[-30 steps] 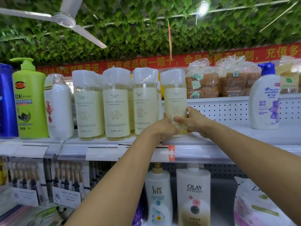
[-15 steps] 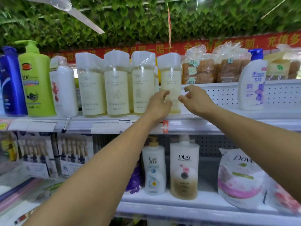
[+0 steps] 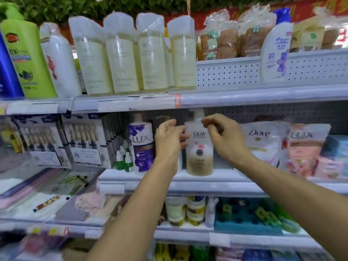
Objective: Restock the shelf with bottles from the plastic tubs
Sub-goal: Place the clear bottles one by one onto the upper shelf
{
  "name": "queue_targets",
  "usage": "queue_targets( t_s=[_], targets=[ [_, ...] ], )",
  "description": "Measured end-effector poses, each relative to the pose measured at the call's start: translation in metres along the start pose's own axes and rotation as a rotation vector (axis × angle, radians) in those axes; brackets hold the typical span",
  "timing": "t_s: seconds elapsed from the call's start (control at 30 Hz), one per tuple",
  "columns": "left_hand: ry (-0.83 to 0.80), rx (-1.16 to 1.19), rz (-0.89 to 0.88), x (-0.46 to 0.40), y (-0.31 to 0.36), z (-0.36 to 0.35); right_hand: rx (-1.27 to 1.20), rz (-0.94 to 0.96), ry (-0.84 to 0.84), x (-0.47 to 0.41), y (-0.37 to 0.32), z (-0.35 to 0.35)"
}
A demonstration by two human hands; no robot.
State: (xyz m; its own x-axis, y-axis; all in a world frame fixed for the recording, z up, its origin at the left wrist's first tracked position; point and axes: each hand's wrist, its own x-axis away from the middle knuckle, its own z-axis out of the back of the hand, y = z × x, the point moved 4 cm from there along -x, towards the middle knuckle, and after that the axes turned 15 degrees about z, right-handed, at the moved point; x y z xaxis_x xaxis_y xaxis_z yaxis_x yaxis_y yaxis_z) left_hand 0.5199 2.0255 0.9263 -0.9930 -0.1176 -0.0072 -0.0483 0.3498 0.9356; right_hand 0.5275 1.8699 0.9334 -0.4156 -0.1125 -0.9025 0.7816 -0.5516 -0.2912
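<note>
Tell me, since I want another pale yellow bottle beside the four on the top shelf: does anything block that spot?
Nothing visible does. Right of the rightmost pale yellow bottle the top shelf is bare up to the white Head & Shoulders bottle. Both hands, left hand and right hand, are lower, holding nothing.

A single head-worn view faces the store shelving straight on from close range, tilted slightly down. The top shelf rail (image 3: 244, 99) crosses the upper third of the wide-angle picture; below the rail two more shelf levels show, above the rail bottles and a leafy ceiling strip. Both forearms enter from the bottom edge.
</note>
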Motion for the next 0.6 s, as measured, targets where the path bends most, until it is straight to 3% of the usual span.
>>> queue_targets(
  t_s=[0.2,0.6],
  targets=[
    [-0.069,-0.083,0.29,0.022,-0.073,0.024,-0.064,-0.143,-0.151,0.078,0.007,-0.01],
    [0.054,-0.17,0.678,0.049,-0.243,0.091,-0.298,-0.624,-0.381,0.253,0.041,-0.049]
  ],
)
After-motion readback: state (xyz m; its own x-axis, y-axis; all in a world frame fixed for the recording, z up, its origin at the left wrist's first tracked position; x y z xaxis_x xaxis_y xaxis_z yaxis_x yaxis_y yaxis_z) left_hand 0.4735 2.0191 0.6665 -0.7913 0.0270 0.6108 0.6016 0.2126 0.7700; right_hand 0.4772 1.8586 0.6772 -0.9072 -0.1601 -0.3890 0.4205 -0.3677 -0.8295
